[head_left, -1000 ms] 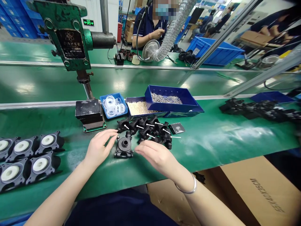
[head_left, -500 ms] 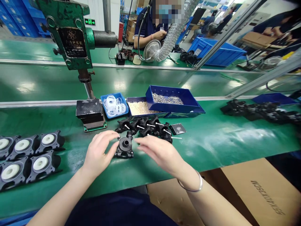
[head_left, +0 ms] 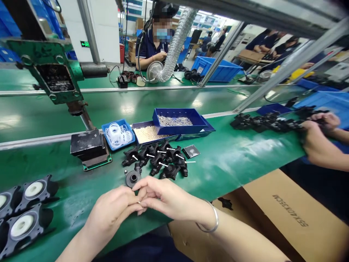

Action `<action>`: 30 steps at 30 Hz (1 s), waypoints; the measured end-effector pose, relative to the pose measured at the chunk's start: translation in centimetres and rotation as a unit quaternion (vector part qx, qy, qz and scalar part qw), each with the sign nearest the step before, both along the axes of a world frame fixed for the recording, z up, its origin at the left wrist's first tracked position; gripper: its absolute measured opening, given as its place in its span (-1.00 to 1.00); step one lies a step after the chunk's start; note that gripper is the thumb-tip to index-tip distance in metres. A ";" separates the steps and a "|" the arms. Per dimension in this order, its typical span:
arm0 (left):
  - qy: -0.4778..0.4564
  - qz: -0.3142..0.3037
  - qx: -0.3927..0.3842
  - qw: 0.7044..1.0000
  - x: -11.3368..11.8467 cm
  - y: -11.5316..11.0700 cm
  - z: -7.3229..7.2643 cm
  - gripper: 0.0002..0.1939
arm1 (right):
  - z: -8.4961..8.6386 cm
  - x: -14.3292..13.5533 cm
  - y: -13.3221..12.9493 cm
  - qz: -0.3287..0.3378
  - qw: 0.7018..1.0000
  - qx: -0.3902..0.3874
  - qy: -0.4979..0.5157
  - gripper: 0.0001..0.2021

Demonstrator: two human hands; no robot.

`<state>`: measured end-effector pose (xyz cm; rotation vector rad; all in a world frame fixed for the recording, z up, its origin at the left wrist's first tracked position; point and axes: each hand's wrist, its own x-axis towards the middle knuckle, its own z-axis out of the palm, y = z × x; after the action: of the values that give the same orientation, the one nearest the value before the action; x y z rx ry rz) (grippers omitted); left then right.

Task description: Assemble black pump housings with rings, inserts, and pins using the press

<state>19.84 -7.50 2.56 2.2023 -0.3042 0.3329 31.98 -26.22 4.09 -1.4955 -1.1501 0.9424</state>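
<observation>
Since the earlier frame, the left hand (head_left: 111, 211) and right hand (head_left: 166, 199) have swung together at lower centre, fingertips bunched against each other; I cannot tell what, if anything, they pinch. I see the black housing (head_left: 132, 177) just above them, its lower edge hidden, and beyond it, mid-frame, black parts (head_left: 156, 160) and a blue tray (head_left: 124, 145) of white rings (head_left: 117, 133).
</observation>
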 end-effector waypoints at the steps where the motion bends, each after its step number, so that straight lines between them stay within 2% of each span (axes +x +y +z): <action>1: 0.008 -0.010 -0.016 1.000 -0.1 0.2 0.2 -0.86 | 0.4 0.3 0.0 0.025 1.000 0.000 0.010 -0.70; 3: 0.022 0.005 -0.071 0.997 -0.3 0.3 0.4 -0.89 | 1.3 1.5 0.2 0.060 0.998 0.006 0.012 -0.66; 4: 0.030 0.035 -0.112 0.993 -0.4 0.3 0.6 -0.92 | 1.7 2.6 0.4 0.050 0.999 0.012 -0.015 -0.67; 5: 0.040 0.081 -0.160 0.983 -0.4 0.4 0.6 -0.93 | 2.1 4.2 0.6 0.012 0.998 0.018 -0.063 -0.72; 6: 0.054 0.134 -0.207 0.967 -0.5 0.4 0.7 -0.90 | 2.5 6.3 0.8 -0.056 0.989 0.016 -0.134 -0.78; 7: 0.070 0.184 -0.249 0.948 -0.5 0.5 0.8 -0.86 | 2.8 8.8 1.0 -0.143 0.967 0.006 -0.211 -0.79; 8: 0.087 0.223 -0.282 0.929 -0.5 0.6 0.8 -0.83 | 3.1 11.5 1.2 -0.230 0.930 -0.030 -0.286 -0.74; 9: 0.101 0.248 -0.303 0.915 -0.5 0.8 0.7 -0.82 | 3.2 14.5 1.5 -0.300 0.878 -0.101 -0.360 -0.71; 10: 0.112 0.259 -0.315 0.906 -0.4 1.0 0.6 -0.80 | 3.2 17.4 1.8 -0.334 0.823 -0.187 -0.420 -0.69; 12: 0.132 0.253 -0.332 0.899 -0.4 1.4 0.3 -0.78 | 2.8 22.4 2.4 -0.340 0.798 -0.248 -0.432 -0.74; 15: 0.156 0.242 -0.364 0.886 -0.5 1.9 -0.2 -0.74 | 1.5 26.8 3.2 -0.298 0.798 -0.306 -0.426 -0.84; 20: 0.180 0.272 -0.393 0.860 -0.8 2.6 -1.2 -0.77 | 0.1 28.3 3.5 -0.274 0.790 -0.321 -0.445 -0.88; 24: 0.193 0.301 -0.412 0.838 -0.6 3.2 -2.1 -0.59 | 0.2 28.5 2.7 -0.286 0.785 -0.307 -0.455 -0.84; 30: 0.183 0.292 -0.458 0.819 0.1 2.8 -2.7 -0.65 | 0.1 28.6 2.1 -0.271 0.791 -0.313 -0.450 -0.83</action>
<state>19.94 -4.69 -0.15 1.2844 0.6531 0.2853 60.63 -24.12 4.20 -2.8134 -0.9175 0.1329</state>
